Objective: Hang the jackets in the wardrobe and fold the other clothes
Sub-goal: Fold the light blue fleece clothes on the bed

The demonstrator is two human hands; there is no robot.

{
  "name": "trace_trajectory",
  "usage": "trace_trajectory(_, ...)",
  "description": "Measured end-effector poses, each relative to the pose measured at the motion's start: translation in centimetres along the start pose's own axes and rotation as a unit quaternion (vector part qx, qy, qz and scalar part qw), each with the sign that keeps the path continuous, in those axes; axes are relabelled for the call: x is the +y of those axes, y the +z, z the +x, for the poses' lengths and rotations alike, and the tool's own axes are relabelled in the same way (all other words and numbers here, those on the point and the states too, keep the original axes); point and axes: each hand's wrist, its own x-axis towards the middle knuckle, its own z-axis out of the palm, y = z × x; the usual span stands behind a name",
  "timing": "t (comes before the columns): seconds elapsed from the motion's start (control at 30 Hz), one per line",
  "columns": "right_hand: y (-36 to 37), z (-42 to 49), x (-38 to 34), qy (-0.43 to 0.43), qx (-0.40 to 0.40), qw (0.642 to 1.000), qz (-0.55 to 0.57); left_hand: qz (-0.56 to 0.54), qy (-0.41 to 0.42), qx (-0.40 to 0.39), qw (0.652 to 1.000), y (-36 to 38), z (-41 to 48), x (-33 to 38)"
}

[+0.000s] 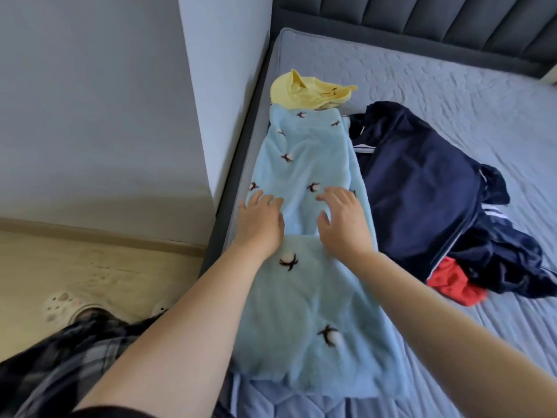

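Note:
A light blue fleece garment [304,297] with small penguin prints lies stretched lengthwise along the left edge of the bed. My left hand [260,226] rests flat on its left side with fingers spread. My right hand [343,220] presses on it just to the right, fingers slightly bent, gripping nothing. A yellow garment [304,92] lies crumpled at the far end of the blue one. A dark navy jacket [422,188] with white stripes is heaped to the right, and a red cloth [452,282] sticks out from under it.
The grey quilted mattress [452,86] extends to the right and back, ending at a dark padded headboard [422,19]. A white wall corner [211,101] stands close to the bed's left edge. My plaid trousers and slippers are over the wooden floor [90,282].

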Motion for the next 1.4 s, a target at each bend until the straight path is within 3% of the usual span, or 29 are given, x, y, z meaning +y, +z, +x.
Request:
trace_trajectory(0.1,0.7,-4.0,0.1,-0.035,-0.032,0.997,-0.058,-0.031,0.118,0.073,0.990,-1.2,-3.7,0.6)
trace_trajectory(0.2,1.2,-5.3,0.1,0.010,-0.090,0.993,-0.075,-0.058,0.271,0.118,0.954,-1.0,-7.5,1.2)
trace_trajectory(0.3,0.6,-5.2,-0.1,0.040,-0.089,0.991,-0.090,0.041,0.190,-0.069,0.979,0.4,-10.6,0.2)
trace_trajectory(0.37,-0.2,-5.9,-1.5,0.023,-0.107,0.989,-0.099,0.071,0.137,-0.124,0.980,1.0,-11.4,-0.9)
trace_trajectory(0.53,-2.8,-12.6,-6.6,-0.199,-0.053,0.972,-0.117,0.037,0.064,-0.139,0.988,-0.2,-11.6,-1.6)
trace_trajectory(0.63,-3.0,-16.3,-6.9,-0.156,-0.267,0.934,-0.177,0.027,0.051,-0.138,0.989,-0.6,-12.4,-1.7)
trace_trajectory(0.7,-2.4,-17.3,-5.7,-0.149,-0.347,0.893,-0.244,0.050,0.065,-0.143,0.986,-1.0,-12.9,-1.0)
trace_trajectory(0.9,-2.0,-17.9,-4.1,-0.149,-0.335,0.882,-0.296,0.100,0.128,-0.181,0.970,-3.4,-15.4,1.9)
trace_trajectory(1.03,-2.8,-17.6,-3.9,-0.145,-0.279,0.890,-0.331,0.195,0.137,-0.229,0.944,-2.2,-18.6,3.3)
trace_trajectory(1.17,-3.7,-17.0,-3.2,-0.143,-0.234,0.911,-0.307,0.255,0.122,-0.178,0.943,-0.8,-18.4,4.3)
trace_trajectory(1.27,-3.4,-16.8,-3.3,-0.123,-0.260,0.919,-0.270,0.198,0.118,-0.146,0.962,-0.7,-17.2,4.2)
trace_trajectory(1.4,-4.0,-15.0,-4.2,-0.089,-0.332,0.917,-0.202,0.089,0.095,-0.202,0.971,-2.1,-15.4,3.5)
